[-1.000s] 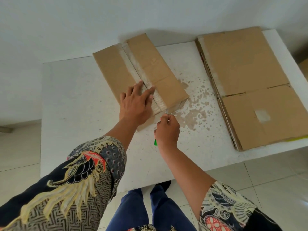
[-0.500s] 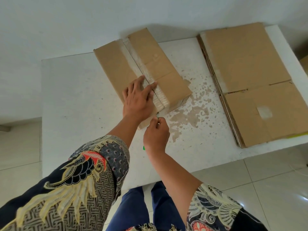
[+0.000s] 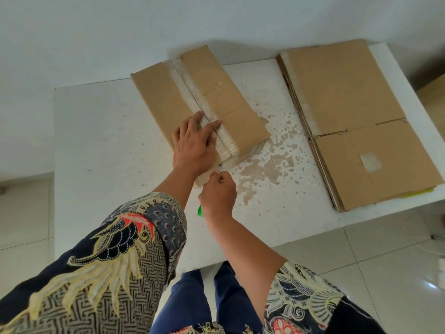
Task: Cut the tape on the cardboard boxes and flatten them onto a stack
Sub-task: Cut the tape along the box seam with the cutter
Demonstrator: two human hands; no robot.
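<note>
A closed cardboard box (image 3: 168, 97) lies at an angle on the white table (image 3: 96, 145), with a strip of clear tape (image 3: 192, 92) running down its top seam. My left hand (image 3: 192, 143) presses flat on the box's near end, fingers spread beside the seam. My right hand (image 3: 218, 194) is curled round a green-handled cutter (image 3: 200, 210) just below the box's near face; only the handle's end shows and the blade is hidden. A stack of flattened boxes (image 3: 349, 121) lies on the table's right side.
A brownish worn patch (image 3: 267, 165) marks the tabletop between the box and the stack. The wall runs close behind the table. Tiled floor (image 3: 361, 273) and my blue trouser legs (image 3: 192, 302) show below the table's near edge.
My right hand with the cutter has pulled down from the box's top seam toward its near lower edge. My left hand stays pressed on the box.
</note>
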